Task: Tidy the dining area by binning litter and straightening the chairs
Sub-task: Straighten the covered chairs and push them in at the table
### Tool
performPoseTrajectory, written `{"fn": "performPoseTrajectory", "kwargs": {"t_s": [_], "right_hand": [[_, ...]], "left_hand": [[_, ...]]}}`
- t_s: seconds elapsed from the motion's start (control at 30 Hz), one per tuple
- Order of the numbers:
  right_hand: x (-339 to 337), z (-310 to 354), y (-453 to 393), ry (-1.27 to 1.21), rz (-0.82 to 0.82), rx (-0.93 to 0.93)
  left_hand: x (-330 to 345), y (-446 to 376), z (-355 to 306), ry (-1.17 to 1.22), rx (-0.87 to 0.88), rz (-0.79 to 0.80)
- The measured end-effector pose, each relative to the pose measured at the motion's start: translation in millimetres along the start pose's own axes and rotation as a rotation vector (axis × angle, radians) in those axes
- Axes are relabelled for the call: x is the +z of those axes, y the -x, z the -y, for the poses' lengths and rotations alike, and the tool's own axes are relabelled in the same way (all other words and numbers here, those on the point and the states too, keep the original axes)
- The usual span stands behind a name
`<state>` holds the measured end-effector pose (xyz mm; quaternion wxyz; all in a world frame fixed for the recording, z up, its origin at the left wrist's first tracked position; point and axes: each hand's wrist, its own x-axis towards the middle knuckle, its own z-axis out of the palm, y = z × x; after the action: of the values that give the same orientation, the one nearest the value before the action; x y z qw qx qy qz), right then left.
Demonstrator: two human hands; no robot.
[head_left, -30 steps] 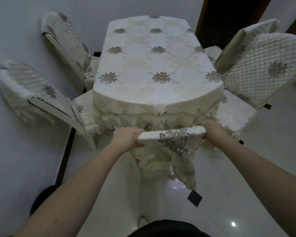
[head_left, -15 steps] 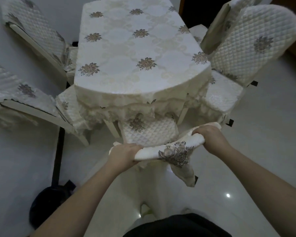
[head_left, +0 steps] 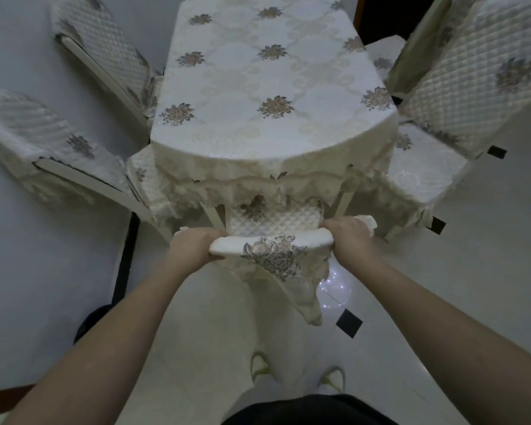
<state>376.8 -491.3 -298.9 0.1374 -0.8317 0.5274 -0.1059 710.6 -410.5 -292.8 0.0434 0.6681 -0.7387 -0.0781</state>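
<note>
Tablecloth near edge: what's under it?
Under the tablecloth hem, the quilted seat of the chair whose backrest both hands grip, left hand, right hand, plus pale table legs. The seat's far part is covered.

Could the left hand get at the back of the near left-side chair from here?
Probably, but not while it is busy: the left hand grips the top rail of the end chair. The near left chair's back stands beside it over open floor, nothing between. It would have to let go first.
</note>
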Motion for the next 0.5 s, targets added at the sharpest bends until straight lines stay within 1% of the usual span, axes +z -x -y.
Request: {"fn": "performPoseTrajectory", "kwargs": {"t_s": [0.1, 0.3, 0.4, 0.5], "right_hand": [[1, 6, -12, 0.020, 0.022, -0.007], [-16, -15, -29, 0.090, 0.041, 0.021], [-25, -24, -35, 0.111, 0.089, 0.020], [-27, -23, -34, 0.141, 0.168, 0.022]], "left_hand": [[-3, -8, 4, 0.011, -0.081, 0.012], [2, -26, -18, 0.002, -0.094, 0.043], [4, -32, -25, 0.005, -0.115, 0.048], [8, -31, -26, 0.055, -0.126, 0.015]]}}
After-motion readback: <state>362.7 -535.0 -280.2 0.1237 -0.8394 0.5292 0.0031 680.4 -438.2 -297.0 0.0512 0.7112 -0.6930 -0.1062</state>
